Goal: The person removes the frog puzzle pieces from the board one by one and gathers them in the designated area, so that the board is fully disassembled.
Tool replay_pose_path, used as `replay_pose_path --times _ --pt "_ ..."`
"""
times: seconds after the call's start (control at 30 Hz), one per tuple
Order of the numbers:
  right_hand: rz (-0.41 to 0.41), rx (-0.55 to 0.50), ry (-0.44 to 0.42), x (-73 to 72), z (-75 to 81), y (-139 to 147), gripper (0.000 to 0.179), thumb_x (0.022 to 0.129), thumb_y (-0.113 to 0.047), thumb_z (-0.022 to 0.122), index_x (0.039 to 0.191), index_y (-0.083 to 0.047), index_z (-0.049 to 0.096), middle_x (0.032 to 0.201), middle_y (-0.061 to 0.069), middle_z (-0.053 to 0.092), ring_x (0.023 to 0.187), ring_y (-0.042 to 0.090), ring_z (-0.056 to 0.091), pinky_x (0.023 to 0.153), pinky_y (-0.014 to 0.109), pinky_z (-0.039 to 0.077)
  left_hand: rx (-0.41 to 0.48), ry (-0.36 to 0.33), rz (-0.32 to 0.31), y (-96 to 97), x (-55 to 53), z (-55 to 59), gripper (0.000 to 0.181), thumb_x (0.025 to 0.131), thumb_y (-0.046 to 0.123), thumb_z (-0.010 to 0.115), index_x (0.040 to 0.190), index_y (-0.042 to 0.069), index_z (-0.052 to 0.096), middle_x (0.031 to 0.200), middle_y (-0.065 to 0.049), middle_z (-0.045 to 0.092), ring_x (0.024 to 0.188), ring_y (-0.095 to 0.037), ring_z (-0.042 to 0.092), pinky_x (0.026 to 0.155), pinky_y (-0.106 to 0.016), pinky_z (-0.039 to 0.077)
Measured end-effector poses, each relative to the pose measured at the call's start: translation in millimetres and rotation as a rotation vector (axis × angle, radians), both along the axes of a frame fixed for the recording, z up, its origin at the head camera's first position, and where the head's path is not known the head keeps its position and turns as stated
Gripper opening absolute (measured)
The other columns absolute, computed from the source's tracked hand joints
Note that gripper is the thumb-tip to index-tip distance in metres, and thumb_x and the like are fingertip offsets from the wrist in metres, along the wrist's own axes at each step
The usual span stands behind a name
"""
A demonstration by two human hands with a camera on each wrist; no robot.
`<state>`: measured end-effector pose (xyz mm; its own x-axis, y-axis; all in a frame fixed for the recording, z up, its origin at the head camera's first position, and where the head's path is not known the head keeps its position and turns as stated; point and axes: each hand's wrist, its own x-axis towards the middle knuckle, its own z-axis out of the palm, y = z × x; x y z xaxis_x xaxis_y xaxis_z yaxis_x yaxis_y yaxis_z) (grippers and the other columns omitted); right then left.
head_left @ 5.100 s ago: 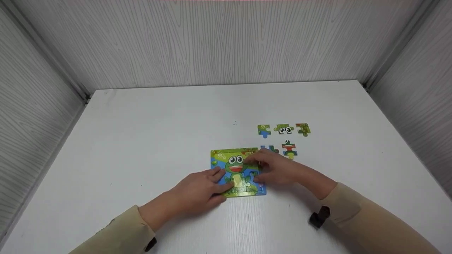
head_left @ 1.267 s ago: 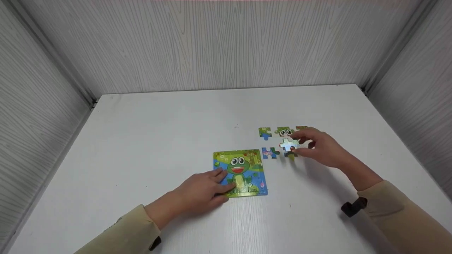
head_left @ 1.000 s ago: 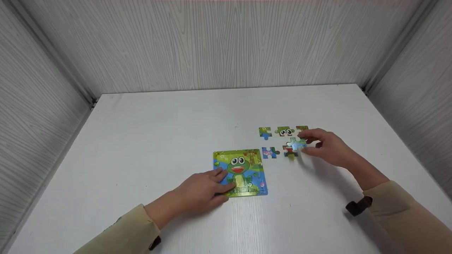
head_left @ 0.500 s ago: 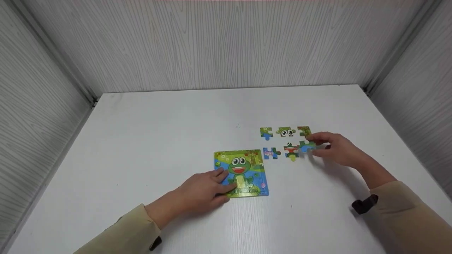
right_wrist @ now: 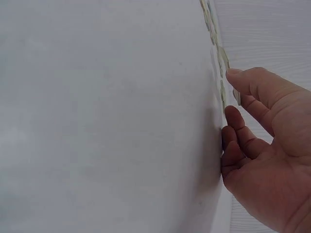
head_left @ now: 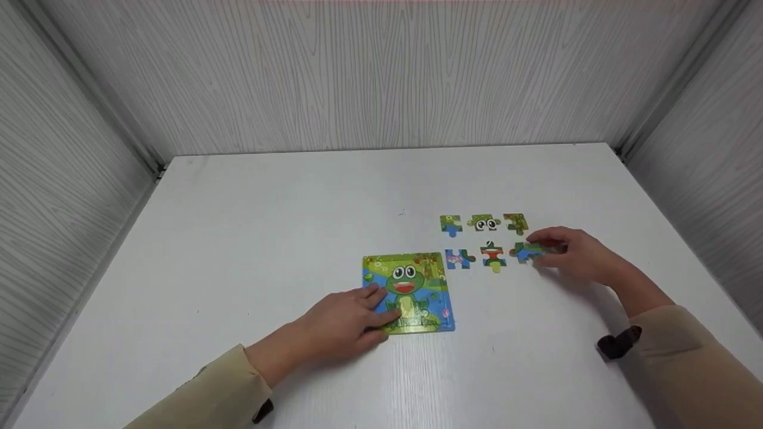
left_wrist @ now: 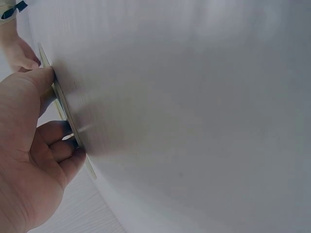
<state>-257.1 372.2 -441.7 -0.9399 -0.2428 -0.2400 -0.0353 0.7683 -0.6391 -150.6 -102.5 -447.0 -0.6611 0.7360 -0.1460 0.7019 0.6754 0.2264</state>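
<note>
White table (head_left: 238,250), pale wood-grain panel (head_left: 381,77) behind, across the top of the frame. Square frog board (head_left: 420,277) flat on the table, just below centre: big white eyes, red mouth, green and blue ground.

Left hand (head_left: 343,325) comes in from lower left and rests on the board's left side. Fingers relaxed, tips spread over the print; thumb at the lower left corner. Left wrist view: thumb tip touching the board's thin edge, at left of frame.

Right hand (head_left: 581,256), right of centre, pinches a blue-and-green piece (head_left: 528,251) between thumb and fingers. Right wrist view: this piece shows edge-on at upper right, tilted. Cannot tell whether it touches the table.

Five more pieces on the table, above and right of the board. Upper row, left to right: green-and-blue corner piece (head_left: 450,224), eyes piece (head_left: 484,223), tree piece (head_left: 515,222). Lower row: pink-and-blue piece (head_left: 458,259), just beside the board's upper right corner, then mouth piece (head_left: 493,255), next to the pinched one. Small gaps between pieces.

Beige sleeves (head_left: 685,345) on both arms; dark strap (head_left: 620,344) below the right cuff.
</note>
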Motion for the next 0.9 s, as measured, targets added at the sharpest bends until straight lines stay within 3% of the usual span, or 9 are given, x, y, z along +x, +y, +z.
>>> replay_pose_path --times 0.3,0.9 --pt "-0.003 -0.025 -0.017 -2.2 -6.6 2.5 0.051 0.096 -0.027 0.08 0.143 -0.015 0.064 0.155 0.016 0.05 0.137 0.037 0.044 0.117 0.058 0.032 -0.002 0.005 0.006 0.9 1.3 1.4 0.047 0.111 0.042 0.053 0.155 0.027 0.059 0.163 -0.016 0.045 0.154 -0.034 0.038 0.118 -0.05 0.042" --pt "-0.008 -0.01 -0.022 -0.9 -4.1 0.2 0.05 0.097 -0.026 0.079 0.143 -0.016 0.063 0.156 0.017 0.045 0.135 0.037 0.042 0.116 0.058 0.032 -0.021 -0.025 0.015 1.0 1.4 4.8 0.049 0.111 0.044 0.052 0.157 0.027 0.056 0.165 -0.014 0.042 0.156 -0.032 0.035 0.12 -0.049 0.039"
